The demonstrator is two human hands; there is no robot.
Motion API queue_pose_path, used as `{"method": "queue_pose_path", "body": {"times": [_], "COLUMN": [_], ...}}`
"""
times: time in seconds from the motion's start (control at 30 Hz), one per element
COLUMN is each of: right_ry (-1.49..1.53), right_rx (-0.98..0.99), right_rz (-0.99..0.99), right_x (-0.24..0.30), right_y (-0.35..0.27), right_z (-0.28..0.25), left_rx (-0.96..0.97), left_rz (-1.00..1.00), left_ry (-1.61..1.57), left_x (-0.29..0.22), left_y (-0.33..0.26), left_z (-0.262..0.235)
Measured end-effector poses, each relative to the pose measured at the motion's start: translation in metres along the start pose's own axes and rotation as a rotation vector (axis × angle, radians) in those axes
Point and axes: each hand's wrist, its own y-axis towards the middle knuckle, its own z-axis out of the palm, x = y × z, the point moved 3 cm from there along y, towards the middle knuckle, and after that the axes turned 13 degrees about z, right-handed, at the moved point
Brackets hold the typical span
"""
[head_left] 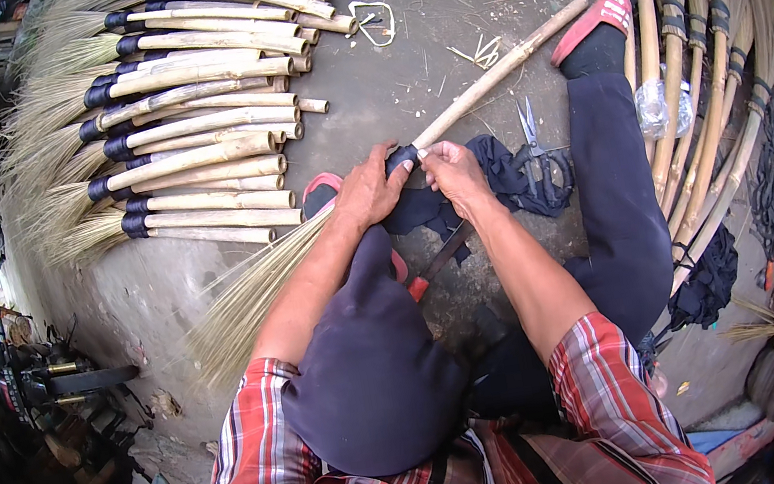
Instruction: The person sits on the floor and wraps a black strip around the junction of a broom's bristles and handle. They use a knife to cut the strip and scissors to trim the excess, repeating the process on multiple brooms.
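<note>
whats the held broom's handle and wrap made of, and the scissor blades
Broom handle: likely bamboo or cane, fairly matte, from its pale, mottled tan shaft. Wrap: perhaps rubber or cloth strip, dark and dull; texture unclear. Scissor blades: probably bare steel, given their grey sheen.

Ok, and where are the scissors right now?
In the head view, the scissors lie beside the dark cloth, between the right hand and the outstretched right leg.

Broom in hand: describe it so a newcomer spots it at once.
Start from the stacked brooms at left, then go right to the left hand and right hand. The broom there slants, bristles toward lower left, bare handle toward upper right. Unlike the stacked brooms, it is on its own, with both hands at its dark wrap.
</note>
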Motion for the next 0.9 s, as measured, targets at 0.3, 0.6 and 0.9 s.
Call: {"method": "queue_pose_path", "body": {"times": [0.3,0.6,0.9], "right_ry": [-0.011,-0.047,-0.098], "right_rx": [-0.067,-0.056,-0.140], "right_rz": [0.017,-0.046,-0.188], "right_x": [-0.001,-0.005,0.082], "right_y": [0.001,0.001,-0.107], "right_z": [0.005,0.004,-0.030], "left_rx": [-0.060,0.016,0.048], "left_rz": [-0.141,-0.335,-0.346], "left_ry": [0.037,0.005,-0.013], "left_x": [-0.002,-0.006,-0.014], "left_y": [0.006,0.019,0.021], "left_z": [0.004,0.004,0.001]}}
